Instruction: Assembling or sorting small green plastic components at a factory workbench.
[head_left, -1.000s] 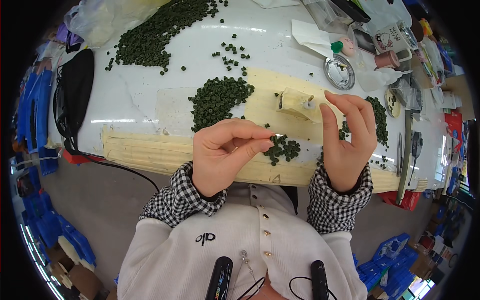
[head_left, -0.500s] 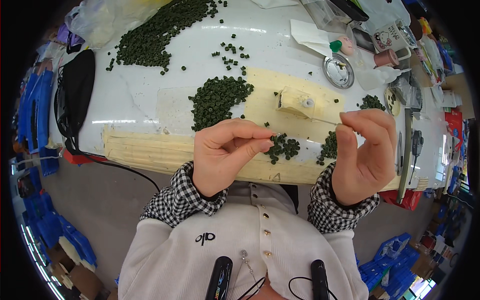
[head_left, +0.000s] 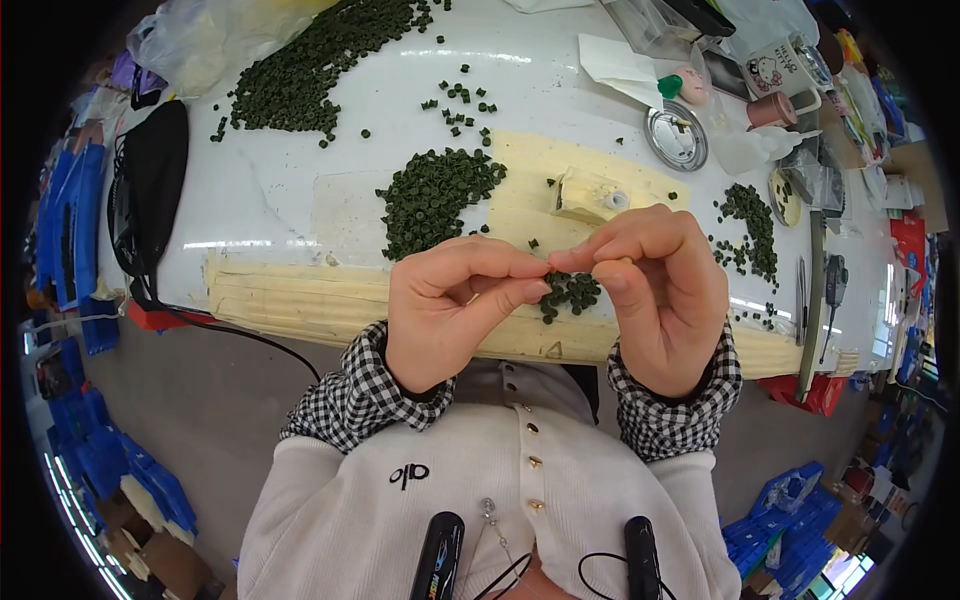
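My left hand [head_left: 440, 310] is closed in a pinch above the near edge of the table; whatever sits at its fingertips is too small and hidden to name. Its index tip meets the fingertips of my right hand [head_left: 660, 290], also pinched. A thin rod, seen in that hand earlier, is mostly hidden now; only a yellowish bit [head_left: 627, 260] shows between thumb and index. Just beyond and below the fingertips lies a small pile of dark green spool-shaped parts [head_left: 572, 297]. Behind my right hand stands a tape-wrapped block with a white nozzle [head_left: 614, 201].
A larger heap of green parts [head_left: 430, 205] lies left of centre, and a bigger one [head_left: 290, 90] farther back. More parts [head_left: 755, 235] spread at right. A round metal lid [head_left: 676, 138], a mug [head_left: 785, 65] and tools [head_left: 833, 290] crowd the right side. A black pouch [head_left: 155, 180] lies left.
My right hand has moved left from beside the right-hand pile, and its fingertips now meet those of my left hand. My left hand has stayed in place.
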